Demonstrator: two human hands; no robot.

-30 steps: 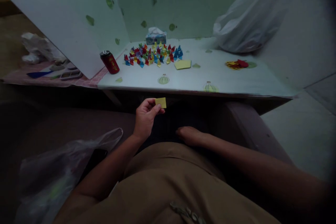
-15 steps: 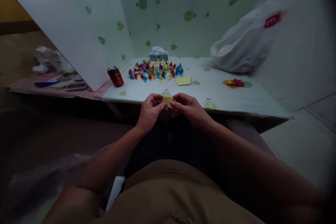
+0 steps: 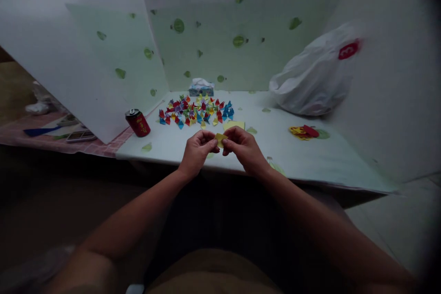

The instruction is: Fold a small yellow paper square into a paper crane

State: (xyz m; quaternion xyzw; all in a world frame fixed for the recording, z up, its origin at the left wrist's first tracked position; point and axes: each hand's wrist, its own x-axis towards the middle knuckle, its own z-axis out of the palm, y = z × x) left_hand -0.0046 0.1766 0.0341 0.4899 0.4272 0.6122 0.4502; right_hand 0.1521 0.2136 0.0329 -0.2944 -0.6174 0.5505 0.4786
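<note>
A small folded piece of yellow paper point(image 3: 221, 139) is pinched between my two hands over the table's front edge. My left hand point(image 3: 199, 149) grips its left side with thumb and fingertips. On the right side, my right hand point(image 3: 244, 148) has closed thumb and finger on it. Just behind my hands lies a stack of yellow paper sheets point(image 3: 234, 125), partly covered by my right hand. Beyond that spreads a crowd of small folded paper figures point(image 3: 196, 111) in red, blue, yellow, green and purple.
A red drink can point(image 3: 138, 124) stands at left. A tissue box point(image 3: 201, 88) sits behind the paper figures. At right are a white plastic bag point(image 3: 310, 82) and red and yellow pieces point(image 3: 305, 132). Left of a white panel, a phone-like device point(image 3: 81, 136) lies on pink cloth.
The yellow paper has turned in my fingers, now showing a slanted corner upward. The camera view has tilted, so the table sits lower in the picture. Both hands keep their grip.
</note>
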